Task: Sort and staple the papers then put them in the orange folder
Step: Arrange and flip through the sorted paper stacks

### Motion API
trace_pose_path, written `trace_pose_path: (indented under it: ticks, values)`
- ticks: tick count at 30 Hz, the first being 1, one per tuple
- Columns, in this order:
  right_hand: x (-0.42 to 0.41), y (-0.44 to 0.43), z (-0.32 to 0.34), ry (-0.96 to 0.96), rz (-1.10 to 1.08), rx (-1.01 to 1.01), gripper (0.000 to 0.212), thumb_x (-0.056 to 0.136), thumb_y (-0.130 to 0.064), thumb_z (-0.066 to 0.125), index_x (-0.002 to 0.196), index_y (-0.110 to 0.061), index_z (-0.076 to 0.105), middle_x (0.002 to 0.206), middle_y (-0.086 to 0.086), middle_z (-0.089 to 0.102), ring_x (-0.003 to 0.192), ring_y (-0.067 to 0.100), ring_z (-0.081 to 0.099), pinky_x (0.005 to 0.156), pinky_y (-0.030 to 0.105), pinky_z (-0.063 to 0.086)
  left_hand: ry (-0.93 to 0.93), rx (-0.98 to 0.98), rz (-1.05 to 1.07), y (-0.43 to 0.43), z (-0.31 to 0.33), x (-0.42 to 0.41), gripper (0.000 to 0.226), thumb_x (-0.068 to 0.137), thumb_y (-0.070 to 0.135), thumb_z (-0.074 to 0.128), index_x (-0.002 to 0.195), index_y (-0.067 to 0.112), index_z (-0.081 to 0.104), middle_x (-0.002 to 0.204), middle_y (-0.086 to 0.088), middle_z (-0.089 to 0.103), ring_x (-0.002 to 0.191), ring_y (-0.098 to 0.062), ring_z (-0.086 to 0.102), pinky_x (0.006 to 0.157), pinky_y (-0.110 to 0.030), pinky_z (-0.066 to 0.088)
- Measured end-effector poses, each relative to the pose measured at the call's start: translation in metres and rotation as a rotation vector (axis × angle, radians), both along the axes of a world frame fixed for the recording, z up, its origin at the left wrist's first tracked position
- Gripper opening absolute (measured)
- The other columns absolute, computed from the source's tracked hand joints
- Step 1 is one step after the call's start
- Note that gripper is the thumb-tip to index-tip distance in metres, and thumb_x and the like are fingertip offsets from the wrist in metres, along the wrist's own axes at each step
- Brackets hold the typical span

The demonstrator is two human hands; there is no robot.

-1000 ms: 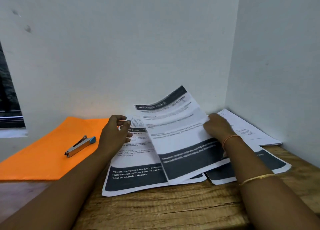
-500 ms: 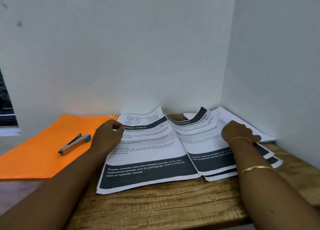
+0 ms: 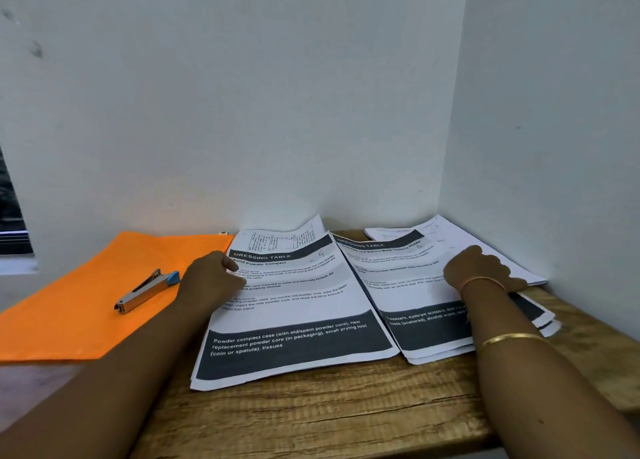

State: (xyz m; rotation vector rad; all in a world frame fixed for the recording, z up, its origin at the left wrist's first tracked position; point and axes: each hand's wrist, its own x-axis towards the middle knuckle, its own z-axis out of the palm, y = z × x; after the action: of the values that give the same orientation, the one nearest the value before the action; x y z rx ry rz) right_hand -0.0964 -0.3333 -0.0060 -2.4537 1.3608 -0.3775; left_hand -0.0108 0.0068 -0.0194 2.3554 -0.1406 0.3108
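Note:
Two stacks of printed papers with dark bands lie side by side on the wooden table [image 3: 311, 417]. My left hand [image 3: 211, 278] holds the left stack [image 3: 294, 303] at its left edge, fingers curled. My right hand [image 3: 481, 268] lies with bent fingers over the right edge of the top sheet of the right stack [image 3: 408, 285], which is fanned at the bottom. The orange folder [image 3: 86, 303] lies flat to the left, with a silver stapler with a blue end [image 3: 149, 290] on it.
Plain white sheets [image 3: 450, 237] lie in the back right corner, partly under the right stack. White walls close off the back and right. A dark window [image 3: 10, 216] is at the far left. Bare wood runs along the table's front edge.
My right hand carried a raised sheet from over the left stack to the right and laid it on the right stack. My left hand stayed at the left stack's edge.

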Motion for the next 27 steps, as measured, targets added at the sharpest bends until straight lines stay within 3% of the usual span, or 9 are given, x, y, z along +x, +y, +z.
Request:
trace_pose_path:
  ticks: [8,13,17,23,27]
  values:
    - [0.000,0.003,-0.001,-0.007,0.020,-0.060,0.055,0.087,-0.029,0.050,0.137,-0.012,0.035,0.141,0.016,0.034,0.132,0.035,0.029,0.109,0.045,0.020,0.014,0.090,0.029,0.004,0.000,0.002,0.042,0.074,0.019,0.079,0.109,0.010,0.057,0.121,-0.011,0.056,0.108,-0.026,0.051,0.074,-0.028,0.036]
    - [0.008,0.021,0.001,-0.039,0.145,-0.168,0.053,0.088,-0.025,0.048,0.136,-0.010,0.033,0.142,0.019,0.033,0.133,0.038,0.027,0.110,0.046,0.021,0.012,0.072,0.050,0.006,-0.002,0.003,0.055,0.072,0.018,0.080,0.118,0.006,0.052,0.123,-0.014,0.057,0.107,-0.029,0.054,0.074,-0.029,0.037]
    - [0.018,0.051,0.002,-0.105,0.347,-0.273,0.046,0.086,-0.020,0.048,0.130,-0.010,0.039,0.131,0.017,0.044,0.124,0.036,0.039,0.099,0.042,0.034,0.010,0.060,0.072,0.005,-0.001,0.002,0.052,0.076,0.020,0.077,0.119,0.006,0.052,0.122,-0.013,0.058,0.106,-0.028,0.055,0.072,-0.029,0.037]
    - [0.027,0.088,-0.005,-0.179,0.726,-0.327,0.054,0.087,-0.016,0.045,0.140,-0.022,0.035,0.128,0.010,0.047,0.121,0.034,0.044,0.097,0.041,0.035,-0.032,0.028,0.096,0.009,-0.001,0.003,0.034,0.085,0.020,0.067,0.113,0.004,0.056,0.114,-0.015,0.062,0.103,-0.030,0.057,0.073,-0.030,0.038]
    - [0.030,0.094,-0.008,-0.205,0.797,-0.367,0.057,0.087,-0.016,0.043,0.142,-0.031,0.034,0.131,0.005,0.046,0.120,0.032,0.044,0.097,0.041,0.036,-0.095,0.012,0.080,0.012,-0.001,0.003,0.017,0.093,0.018,0.055,0.106,0.006,0.057,0.108,-0.012,0.061,0.085,-0.022,0.048,0.067,-0.029,0.032]
